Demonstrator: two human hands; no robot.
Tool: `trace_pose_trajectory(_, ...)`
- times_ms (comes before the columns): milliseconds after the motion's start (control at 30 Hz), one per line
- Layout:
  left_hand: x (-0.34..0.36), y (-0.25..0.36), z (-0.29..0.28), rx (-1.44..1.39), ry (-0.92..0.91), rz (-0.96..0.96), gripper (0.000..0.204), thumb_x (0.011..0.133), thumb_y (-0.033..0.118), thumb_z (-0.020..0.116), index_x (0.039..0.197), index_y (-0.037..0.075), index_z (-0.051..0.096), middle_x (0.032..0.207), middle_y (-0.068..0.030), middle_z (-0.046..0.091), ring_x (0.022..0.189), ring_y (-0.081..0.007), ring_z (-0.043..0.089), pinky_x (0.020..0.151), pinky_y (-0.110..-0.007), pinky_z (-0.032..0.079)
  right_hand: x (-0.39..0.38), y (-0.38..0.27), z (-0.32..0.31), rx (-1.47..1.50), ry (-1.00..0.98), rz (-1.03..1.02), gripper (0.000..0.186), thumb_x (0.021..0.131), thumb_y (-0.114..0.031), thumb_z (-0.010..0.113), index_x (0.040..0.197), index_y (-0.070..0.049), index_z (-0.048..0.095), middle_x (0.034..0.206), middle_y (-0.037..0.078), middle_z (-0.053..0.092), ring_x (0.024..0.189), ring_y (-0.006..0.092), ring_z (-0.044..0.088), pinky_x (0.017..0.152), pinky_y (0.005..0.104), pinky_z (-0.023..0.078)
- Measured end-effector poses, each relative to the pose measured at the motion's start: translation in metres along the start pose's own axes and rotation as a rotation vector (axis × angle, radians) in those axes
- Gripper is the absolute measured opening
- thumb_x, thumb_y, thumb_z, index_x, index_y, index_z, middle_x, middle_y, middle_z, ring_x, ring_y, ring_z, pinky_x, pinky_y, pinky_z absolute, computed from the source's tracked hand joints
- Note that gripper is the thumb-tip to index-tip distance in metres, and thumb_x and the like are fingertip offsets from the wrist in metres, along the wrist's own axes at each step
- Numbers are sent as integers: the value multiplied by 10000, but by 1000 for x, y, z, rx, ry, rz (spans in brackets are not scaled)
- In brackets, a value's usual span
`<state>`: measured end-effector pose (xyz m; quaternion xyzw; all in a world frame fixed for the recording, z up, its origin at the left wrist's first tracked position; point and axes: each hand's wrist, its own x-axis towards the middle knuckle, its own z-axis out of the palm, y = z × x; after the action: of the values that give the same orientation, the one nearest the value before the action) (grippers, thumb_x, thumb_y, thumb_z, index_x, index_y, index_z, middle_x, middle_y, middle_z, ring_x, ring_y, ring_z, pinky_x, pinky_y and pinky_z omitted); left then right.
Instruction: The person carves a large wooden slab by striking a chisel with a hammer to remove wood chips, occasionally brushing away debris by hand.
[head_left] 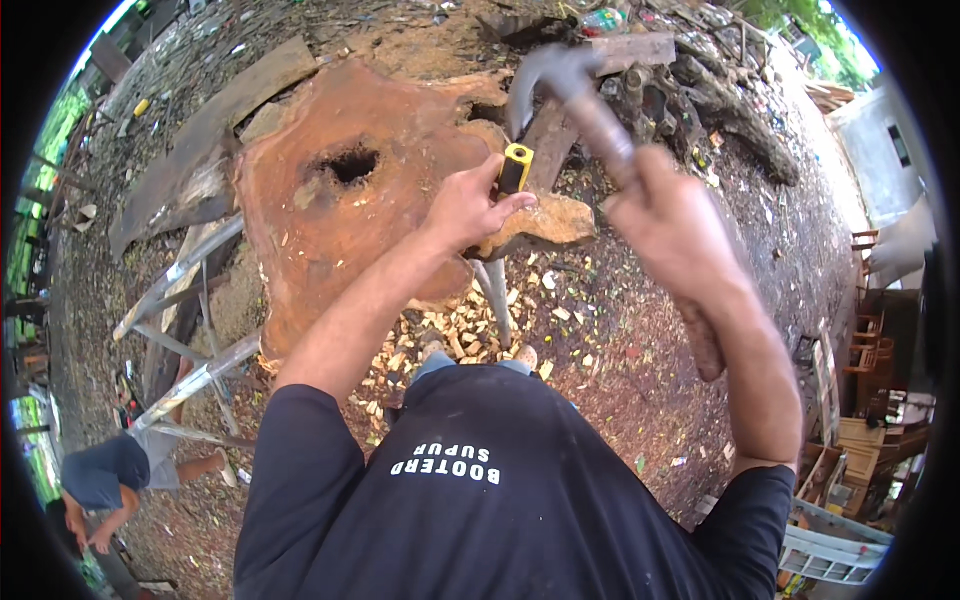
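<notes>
My left hand (462,210) is closed around the yellow and black handle of a chisel (516,168), held upright at the right edge of a large reddish-brown wood slab (400,165). Its blade is hidden, so I cannot tell where the tip touches. In my right hand (675,225) is a claw hammer (600,115), gripped by its wooden handle. The hammer head hangs above and beyond the chisel, apart from it, and is slightly blurred. A dark hole shows in the slab, and a paler lobe of wood (548,222) juts out beside the left hand.
Metal stand legs (190,265) show under the slab's left side. Pale wood chips (480,325) litter the ground near my feet. Gnarled logs (730,115) lie at the far right. Another person (110,475) bends at the lower left. Wooden furniture (860,440) stands at right.
</notes>
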<state>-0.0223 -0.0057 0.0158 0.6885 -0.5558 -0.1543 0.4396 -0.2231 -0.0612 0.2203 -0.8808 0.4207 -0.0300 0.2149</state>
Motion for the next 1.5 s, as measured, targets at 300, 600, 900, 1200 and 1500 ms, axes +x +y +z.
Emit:
trace_pose_trajectory(300,0,0,-2,-9,-14,21,524,833,581,717,994,89,639,754,-120,647,709,-291,655,674,-411,501,-3,13,19,102,528,-292,278,922,-221,581,1054,14,509,697,140,636,615,320,669,555,435,542)
trace_pose_trajectory(600,-5,-3,1,-3,25,93,504,830,544,730,1024,81,683,828,-153,685,800,-361,678,725,-437,519,-6,-9,-22,166,257,6,221,892,-222,621,1010,-37,587,795,90,668,566,133,577,504,324,501)
trace_pose_trajectory(900,-1,-2,3,0,0,111,500,830,538,729,1013,74,684,847,-146,689,829,-346,682,746,-424,523,-10,22,42,64,290,-23,381,890,-178,590,1187,32,478,833,201,670,725,430,671,746,527,539)
trace_pose_trajectory(1200,-5,-20,13,52,-63,51,491,812,563,732,1007,113,701,848,-129,689,854,-336,674,773,-437,514,-18,-6,-9,179,198,61,225,910,-165,591,1072,-31,512,753,107,638,600,164,610,496,353,501)
trace_pose_trajectory(1500,-6,-11,20,16,-19,111,446,799,504,766,998,110,702,822,-120,683,825,-324,670,775,-433,520,0,40,86,-271,-91,7,299,887,-186,548,1061,53,503,828,254,680,803,424,692,733,497,566)
